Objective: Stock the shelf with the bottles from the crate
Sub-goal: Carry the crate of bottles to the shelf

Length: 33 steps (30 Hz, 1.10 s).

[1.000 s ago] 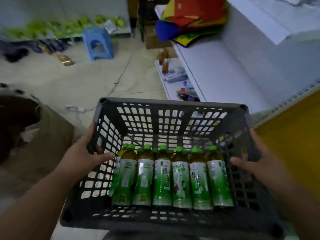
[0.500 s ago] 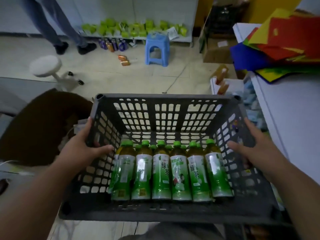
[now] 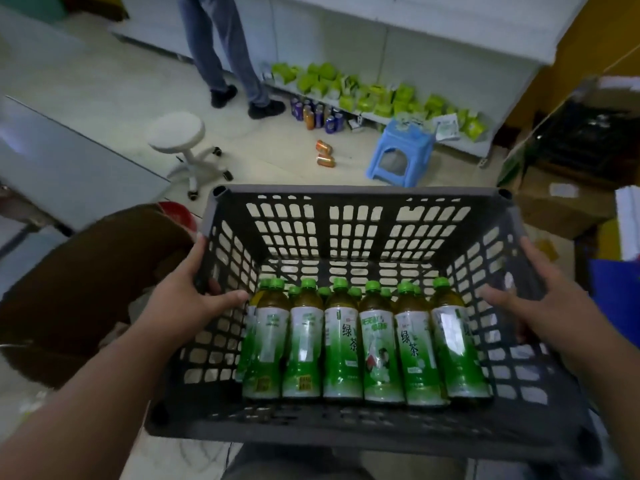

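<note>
Left grip (image 3: 187,303) and right grip (image 3: 530,299) clutching grey crate (image 3: 360,202) sides, bottles (image 3: 360,344) inside

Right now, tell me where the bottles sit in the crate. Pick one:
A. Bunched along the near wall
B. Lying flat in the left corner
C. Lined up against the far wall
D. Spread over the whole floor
A: the bottles stand in rows against the near wall of the crate, and the far half of its floor is bare.

Crates (image 3: 360,199): one
Bottles (image 3: 341,344), front row: six; more behind, uncountable
Stools (image 3: 401,150): two
Hands (image 3: 180,303): two
</note>
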Tool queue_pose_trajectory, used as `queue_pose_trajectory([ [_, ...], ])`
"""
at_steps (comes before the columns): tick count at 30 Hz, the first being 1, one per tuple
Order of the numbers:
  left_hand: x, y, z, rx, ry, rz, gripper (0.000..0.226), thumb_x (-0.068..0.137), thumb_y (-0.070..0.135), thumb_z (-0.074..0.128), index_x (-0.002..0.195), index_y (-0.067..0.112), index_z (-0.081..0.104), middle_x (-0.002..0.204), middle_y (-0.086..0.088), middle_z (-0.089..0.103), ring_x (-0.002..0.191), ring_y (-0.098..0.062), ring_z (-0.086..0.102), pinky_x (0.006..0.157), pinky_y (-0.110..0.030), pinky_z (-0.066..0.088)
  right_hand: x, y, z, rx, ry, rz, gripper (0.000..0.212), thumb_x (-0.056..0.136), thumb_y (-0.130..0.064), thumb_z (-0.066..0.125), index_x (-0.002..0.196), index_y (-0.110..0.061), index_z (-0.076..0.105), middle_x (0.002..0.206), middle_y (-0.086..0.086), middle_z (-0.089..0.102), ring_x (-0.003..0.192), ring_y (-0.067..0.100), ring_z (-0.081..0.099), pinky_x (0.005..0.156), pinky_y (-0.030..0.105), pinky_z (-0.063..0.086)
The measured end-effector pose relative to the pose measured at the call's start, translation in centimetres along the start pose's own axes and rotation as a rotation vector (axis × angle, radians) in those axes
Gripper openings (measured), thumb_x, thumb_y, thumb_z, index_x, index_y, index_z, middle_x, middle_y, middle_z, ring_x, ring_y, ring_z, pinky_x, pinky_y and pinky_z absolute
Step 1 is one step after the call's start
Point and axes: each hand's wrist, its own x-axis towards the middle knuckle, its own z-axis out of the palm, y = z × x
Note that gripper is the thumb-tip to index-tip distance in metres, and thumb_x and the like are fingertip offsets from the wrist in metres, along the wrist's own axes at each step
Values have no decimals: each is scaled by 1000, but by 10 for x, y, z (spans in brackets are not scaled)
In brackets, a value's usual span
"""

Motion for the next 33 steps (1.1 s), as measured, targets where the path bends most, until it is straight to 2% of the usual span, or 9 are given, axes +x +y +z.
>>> queue_pose_trajectory([
  [7,159,95,22,0,21,28,115,73,28,86,153,51,8,96,20,56,84,2,55,73,-21,46,161,-58,-2,35,27,14,104,71,-25,84,153,-47,25,120,0,64,96,11,61,78,41,55],
  [11,242,155,29,39,18,49,116,73,31,86,155,48,7,98,11,63,86,-3,60,64,-19,42,243,-95,-14,57,18,92,110,61,-36,86,149,-57,22,115,3,66,91,25,66,79,58,58],
  [17,362,222,47,-3,106,16,113,74,34,85,156,44,8,88,15,57,77,2,54,60,-14,38,414,-166,-14,-24,-5,-26,99,73,-28,84,150,-54,26,143,0,45,79,44,66,59,54,61],
  [20,402,240,50,-60,160,-23,115,73,32,86,156,44,8,92,12,61,79,-1,58,61,-15,41,487,-202,-7,-103,-60,-66,100,72,-30,84,150,-54,27,155,-5,39,68,31,60,60,57,60],
  [24,458,264,24,-109,283,-74,118,71,32,87,155,49,6,97,1,65,82,-13,67,62,-21,49,583,-285,16,-68,-192,-148,102,67,-28,85,150,-50,30,106,-3,62,70,28,62,63,62,58],
  [25,472,267,16,-120,315,-79,118,71,33,87,154,50,6,96,1,66,82,-14,68,64,-24,51,604,-309,27,-71,-229,-185,100,69,-25,84,150,-49,31,95,-3,63,95,41,56,60,63,58],
  [26,488,269,6,-126,345,-79,117,71,34,87,154,51,7,96,1,67,83,-15,68,66,-27,53,626,-330,40,-75,-263,-210,100,68,-26,84,150,-50,31,88,1,65,61,15,40,56,62,58],
  [31,573,263,-51,-165,477,-138,113,72,33,86,153,52,9,111,10,61,83,-1,56,63,-20,45,729,-416,126,-111,-358,-268,108,39,-62,86,135,-66,36,93,16,67,45,29,56,44,48,56],
  [33,611,258,-79,-162,499,-167,113,71,35,86,153,51,11,102,9,66,82,-5,60,62,-21,45,759,-448,167,-97,-398,-273,107,45,-52,87,141,-59,39,94,13,69,44,28,55,45,54,56],
])
